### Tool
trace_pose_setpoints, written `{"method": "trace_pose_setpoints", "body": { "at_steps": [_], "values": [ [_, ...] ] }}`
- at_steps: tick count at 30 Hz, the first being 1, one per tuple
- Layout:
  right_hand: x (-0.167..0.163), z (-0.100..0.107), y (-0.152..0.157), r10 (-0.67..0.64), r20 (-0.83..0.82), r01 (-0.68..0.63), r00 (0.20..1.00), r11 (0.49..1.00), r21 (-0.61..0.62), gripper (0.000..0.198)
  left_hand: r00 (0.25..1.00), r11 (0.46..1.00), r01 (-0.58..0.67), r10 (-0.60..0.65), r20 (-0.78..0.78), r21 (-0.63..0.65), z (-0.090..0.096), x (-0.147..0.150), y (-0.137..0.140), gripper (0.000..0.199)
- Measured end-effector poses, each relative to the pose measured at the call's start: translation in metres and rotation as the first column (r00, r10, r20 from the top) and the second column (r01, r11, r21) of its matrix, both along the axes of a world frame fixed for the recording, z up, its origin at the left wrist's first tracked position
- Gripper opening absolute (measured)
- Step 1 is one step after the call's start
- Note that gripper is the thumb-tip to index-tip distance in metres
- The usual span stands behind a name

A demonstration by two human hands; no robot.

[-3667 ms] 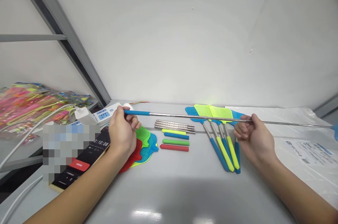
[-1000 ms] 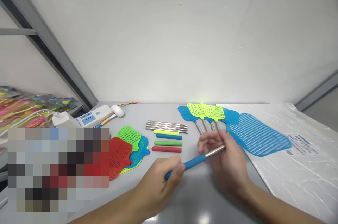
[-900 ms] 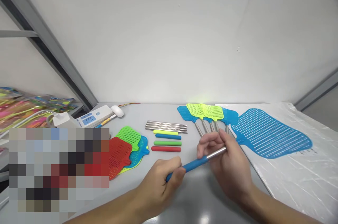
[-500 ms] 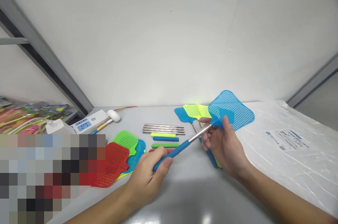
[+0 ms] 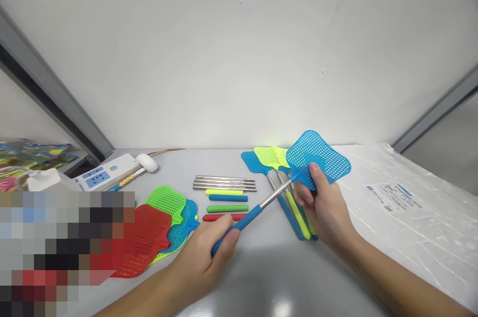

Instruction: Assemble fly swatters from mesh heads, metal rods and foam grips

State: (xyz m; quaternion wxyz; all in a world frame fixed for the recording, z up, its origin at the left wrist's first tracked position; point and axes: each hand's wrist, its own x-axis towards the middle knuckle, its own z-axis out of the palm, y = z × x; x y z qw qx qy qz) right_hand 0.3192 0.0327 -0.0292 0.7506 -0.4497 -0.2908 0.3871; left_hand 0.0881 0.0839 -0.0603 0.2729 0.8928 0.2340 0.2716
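A blue fly swatter (image 5: 318, 156) with a silver metal shaft is held slantwise above the table. My left hand (image 5: 207, 252) is closed around the end of its blue handle. With thumb in front and fingers behind, my right hand (image 5: 330, 207) pinches the lower edge of its mesh head. Behind it lie several more swatters, among them a blue one (image 5: 254, 161) and a yellow one (image 5: 268, 156). Left of these are metal rods (image 5: 224, 183) and loose handle grips: yellow, blue (image 5: 227, 198), green (image 5: 227, 208) and red, the red one partly behind my left hand.
Loose swatter heads overlap at left: red (image 5: 149, 237), green (image 5: 164, 201), blue (image 5: 182, 230) and yellow. A white power strip (image 5: 108, 172) lies behind them. At right, plastic-wrapped material with a printed label (image 5: 392, 197) covers the table. A blurred patch hides the lower left.
The view has shifted a little, and most things appear further left. My right fingers have moved from beside the swatter's neck to behind its mesh head. My left hand keeps the handle.
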Motion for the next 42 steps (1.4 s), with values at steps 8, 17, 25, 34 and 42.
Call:
{"method": "trace_pose_setpoints", "body": {
  "at_steps": [8,17,25,34,42],
  "values": [
    [-0.015,0.001,-0.020,0.457,0.383,-0.400,0.803,0.889,-0.223,0.023,0.974,0.958,0.114,-0.161,-0.163,-0.264,0.012,0.009,-0.009,0.031],
    [0.018,0.021,-0.016,0.223,0.697,-0.023,0.682,0.959,-0.284,0.045,0.937,0.926,0.165,-0.255,-0.240,-0.340,0.017,0.005,-0.009,0.035],
    [0.067,0.010,0.007,0.519,0.820,0.390,0.242,0.722,-0.572,0.052,0.913,0.947,0.180,-0.262,-0.314,-0.267,0.013,0.002,-0.007,0.031],
    [0.049,0.005,0.011,0.605,0.789,0.444,0.109,0.680,-0.583,0.049,0.910,0.960,0.222,-0.268,-0.317,-0.173,0.012,0.002,-0.007,0.030],
    [0.045,-0.004,0.015,0.607,0.795,0.485,0.008,0.693,-0.534,0.050,0.903,0.963,0.221,-0.262,-0.342,-0.154,0.011,0.004,-0.007,0.030]
  ]
}}
